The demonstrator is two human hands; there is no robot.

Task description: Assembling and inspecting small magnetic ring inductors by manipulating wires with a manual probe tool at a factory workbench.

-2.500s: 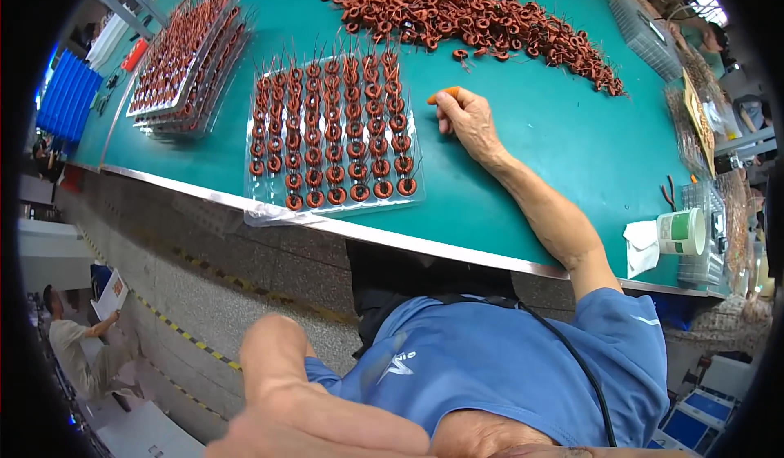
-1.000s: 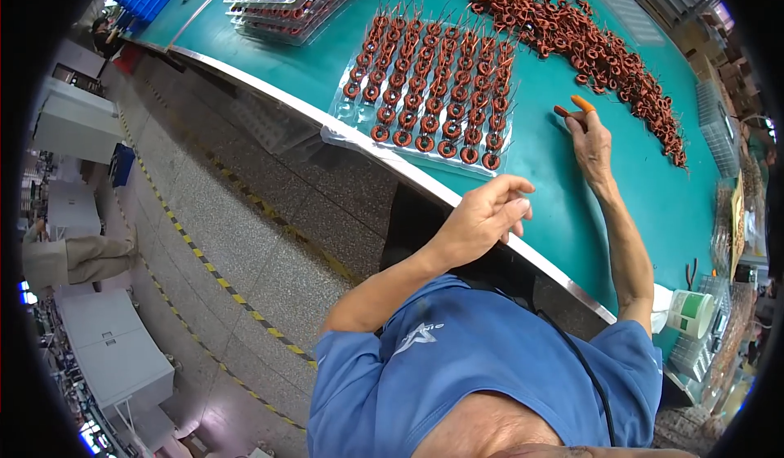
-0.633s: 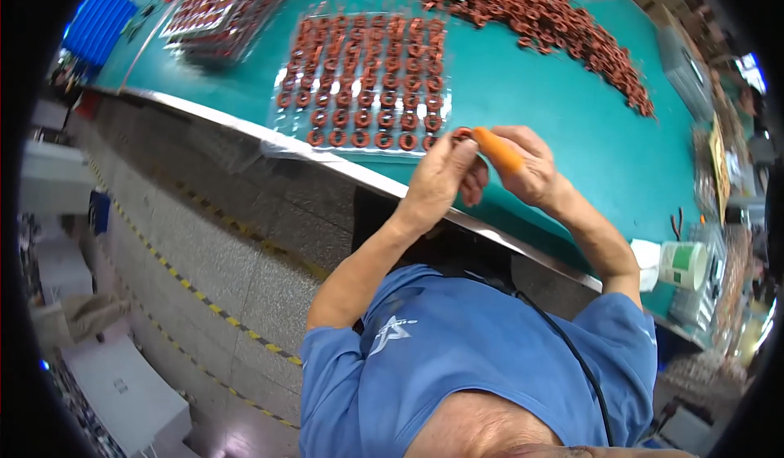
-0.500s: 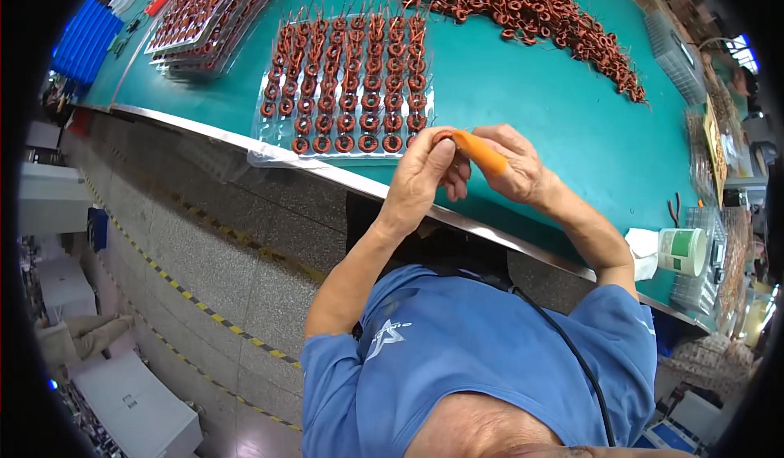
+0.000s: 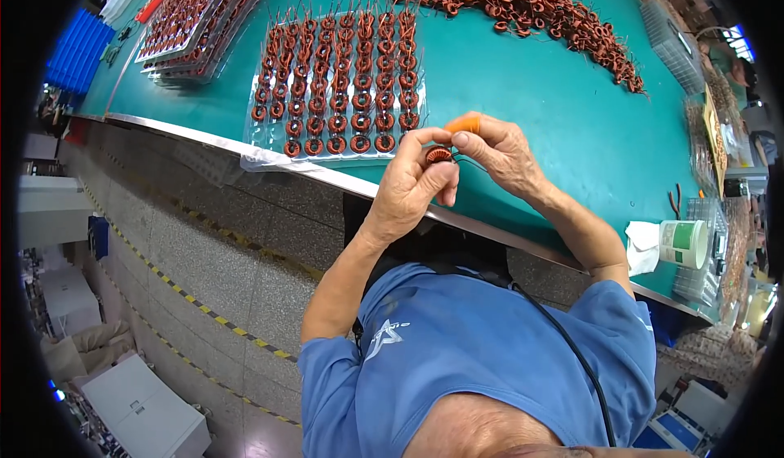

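Observation:
My left hand (image 5: 411, 179) pinches a copper-wound toroid coil (image 5: 438, 155) between thumb and fingers, just above the table's near edge. Close against it, my right hand (image 5: 505, 154) has thumb and index finger closed at the coil's wire leads (image 5: 460, 153). An orange finger cover (image 5: 465, 123) sits on that index finger. To the left of my hands lies a clear plastic tray (image 5: 260, 137), filled with rows of similar coils whose wire ends stick up. The tray's near-left corner holds bare pockets. Fingers partly hide the held coil.
A long heap of loose coils (image 5: 523, 5) spreads across the far side of the green table (image 5: 531, 82). Stacked filled trays (image 5: 192, 29) stand far left, near blue bins (image 5: 79, 54). At right are a white-and-green tub (image 5: 684, 243), white paper (image 5: 643, 247) and pliers (image 5: 674, 202).
The coil has come into clearer view between my left fingers. My right index finger with its orange cover has swung from pointing across the coil to bending behind it, with the thumb now at the leads.

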